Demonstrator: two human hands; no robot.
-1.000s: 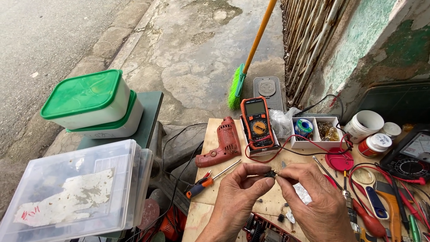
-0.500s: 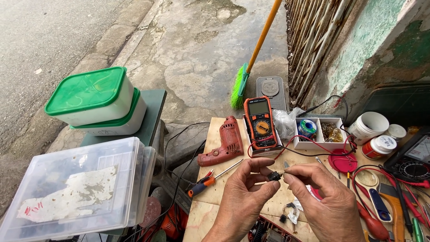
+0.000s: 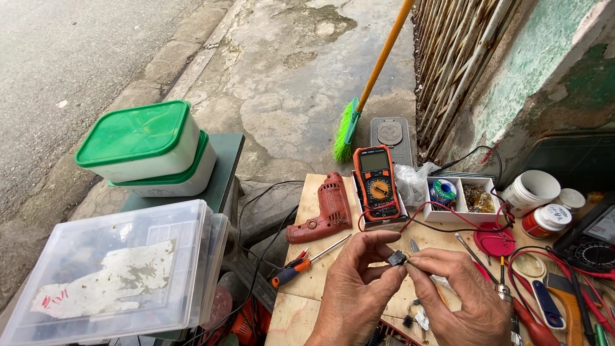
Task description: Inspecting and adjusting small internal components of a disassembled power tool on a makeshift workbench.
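Note:
Over the wooden workbench (image 3: pixel 320 211), my left hand (image 3: pixel 359 288) and my right hand (image 3: pixel 458 295) meet and pinch a small black electronic part (image 3: pixel 398 258) between their fingertips. Thin metal leads stick out of the part toward my right hand. Just beyond the hands stands an orange-and-black multimeter (image 3: pixel 377 182), its red lead (image 3: pixel 448 214) running across the bench. A red electric drill (image 3: pixel 323 208) lies to the left of the meter, with an orange-handled screwdriver (image 3: pixel 301 266) in front of it.
A white tray (image 3: pixel 458 202) holds a solder spool and bits. White jars (image 3: pixel 535 189), a red lid (image 3: pixel 493 242), an analog meter (image 3: pixel 592 240) and hand tools crowd the right side. Left stand clear plastic boxes (image 3: pixel 122 269) and green-lidded tubs (image 3: pixel 144 147). A green broom (image 3: pixel 359 96) leans behind.
My hands have stayed together on the small part, shifting it slightly between the fingertips. The view has drifted a little; nothing on the bench has moved.

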